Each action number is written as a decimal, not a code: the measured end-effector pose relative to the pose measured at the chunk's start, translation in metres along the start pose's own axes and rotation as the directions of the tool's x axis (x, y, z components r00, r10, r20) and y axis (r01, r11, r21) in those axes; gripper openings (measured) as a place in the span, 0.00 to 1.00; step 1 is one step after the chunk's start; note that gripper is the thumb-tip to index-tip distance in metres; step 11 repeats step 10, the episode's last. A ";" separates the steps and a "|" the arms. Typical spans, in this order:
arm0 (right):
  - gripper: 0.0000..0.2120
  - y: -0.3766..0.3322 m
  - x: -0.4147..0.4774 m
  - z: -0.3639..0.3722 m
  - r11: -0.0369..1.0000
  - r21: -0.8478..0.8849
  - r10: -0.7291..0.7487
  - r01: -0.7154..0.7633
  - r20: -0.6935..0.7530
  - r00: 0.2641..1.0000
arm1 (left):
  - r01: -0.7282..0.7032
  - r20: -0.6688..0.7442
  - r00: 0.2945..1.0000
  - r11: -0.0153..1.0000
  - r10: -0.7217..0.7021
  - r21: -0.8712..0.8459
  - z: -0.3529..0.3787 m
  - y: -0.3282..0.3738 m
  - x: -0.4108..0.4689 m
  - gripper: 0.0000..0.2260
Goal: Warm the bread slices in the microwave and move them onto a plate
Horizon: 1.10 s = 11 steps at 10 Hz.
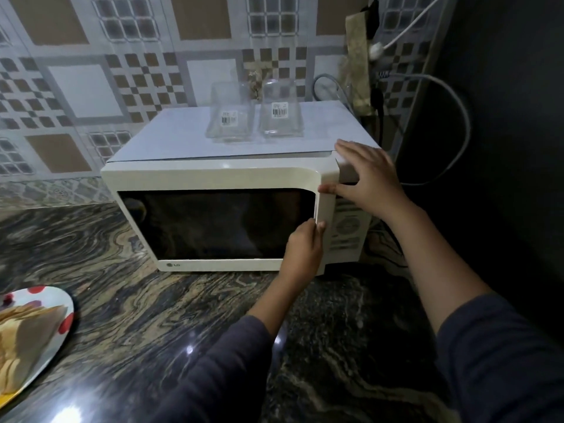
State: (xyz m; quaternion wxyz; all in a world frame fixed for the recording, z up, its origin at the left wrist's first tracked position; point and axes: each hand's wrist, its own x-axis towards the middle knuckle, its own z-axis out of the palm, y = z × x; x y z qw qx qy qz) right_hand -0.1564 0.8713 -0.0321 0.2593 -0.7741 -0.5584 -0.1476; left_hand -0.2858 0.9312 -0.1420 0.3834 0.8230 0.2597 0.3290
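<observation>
Head view of a white microwave (213, 177) standing at the centre of the frame on a dark, veined stone surface (183, 315). The left hand (303, 248) grips the right edge of the door (213, 227), its fingers curled round that edge just beside the control panel. The right hand (366, 175) lies flat and released on the upper right corner of the casing, fingers spread and the thumb touching the door's edge. The door appears shut or at most barely ajar; the angle does not settle which. The bread slices (27, 328) lie stacked on a white plate (55, 296) with red spots at the lower left of the frame, well apart from the microwave and partly cut off by the frame's edge. Two clear glass containers (229, 119) (282, 112), each bearing a barcode label, stand side by side on the microwave's top. A grey cable (457, 99) loops at the upper right, and a patterned tiled wall (85, 90) fills the background.
</observation>
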 end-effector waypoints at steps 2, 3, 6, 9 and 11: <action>0.47 0.000 -0.001 0.008 0.997 -0.072 -0.028 0.020 -0.100 0.995 | -0.064 -0.029 0.997 0.993 0.067 0.098 0.000 -0.001 0.009 0.15; 0.49 0.000 -0.001 0.010 0.994 -0.107 -0.032 0.021 -0.098 0.995 | -0.026 -0.047 0.998 0.992 0.032 0.126 0.002 0.002 0.009 0.15; 0.46 -0.005 0.001 0.015 0.989 -0.145 0.004 -0.022 -0.123 0.992 | 0.058 -0.016 0.998 0.987 -0.056 0.148 0.001 0.011 0.021 0.14; 0.36 -0.016 -0.013 0.023 0.980 -0.162 0.079 -0.112 -0.196 0.977 | 0.067 0.117 0.990 0.996 -0.073 0.053 -0.014 0.011 0.010 0.09; 0.31 -0.034 -0.053 0.061 0.982 0.012 0.183 -0.189 -0.323 0.929 | 0.048 0.109 0.992 0.996 -0.057 0.076 -0.021 -0.014 -0.009 0.12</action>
